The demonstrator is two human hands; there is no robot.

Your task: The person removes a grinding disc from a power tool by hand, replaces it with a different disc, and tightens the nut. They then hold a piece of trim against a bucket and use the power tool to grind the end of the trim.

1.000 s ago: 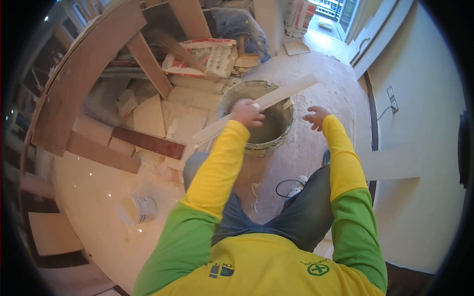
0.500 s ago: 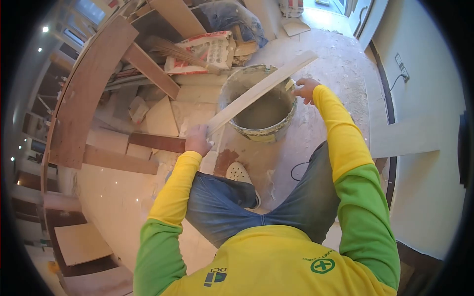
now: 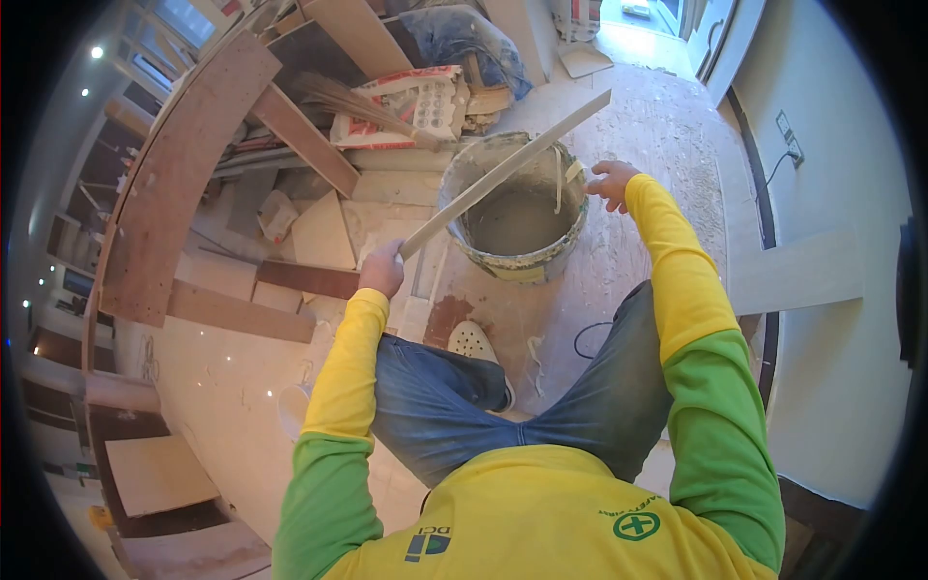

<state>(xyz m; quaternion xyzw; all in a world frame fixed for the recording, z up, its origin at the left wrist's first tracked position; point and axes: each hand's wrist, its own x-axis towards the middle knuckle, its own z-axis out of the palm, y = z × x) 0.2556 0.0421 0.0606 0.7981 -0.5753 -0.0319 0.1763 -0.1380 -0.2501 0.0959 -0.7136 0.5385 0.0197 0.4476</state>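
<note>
My left hand (image 3: 383,269) is closed on the lower end of a long pale strip (image 3: 503,174). The strip slants up to the right, across the top of a bucket (image 3: 522,268) with a crusted rim. Grey wet material (image 3: 520,222) lies in the bucket. Just right of the rim, my right hand (image 3: 609,186) has its fingers apart and holds nothing visible. A small pale yellow piece (image 3: 574,171) shows at the rim beside those fingers. A thin pale strand (image 3: 558,184) hangs down inside the bucket.
Wooden boards (image 3: 184,193) stand at the left. Behind the bucket lie a red and white bag (image 3: 425,106), a brush-like bundle (image 3: 362,106) and blue plastic sheeting (image 3: 464,39). A wall (image 3: 822,387) with an outlet runs along the right. A dark cable loop (image 3: 592,338) lies near my right knee.
The strip has turned and shows a narrower face. The pale strand inside the bucket now shows. My right hand remains beside the rim, and the view has shifted slightly.
</note>
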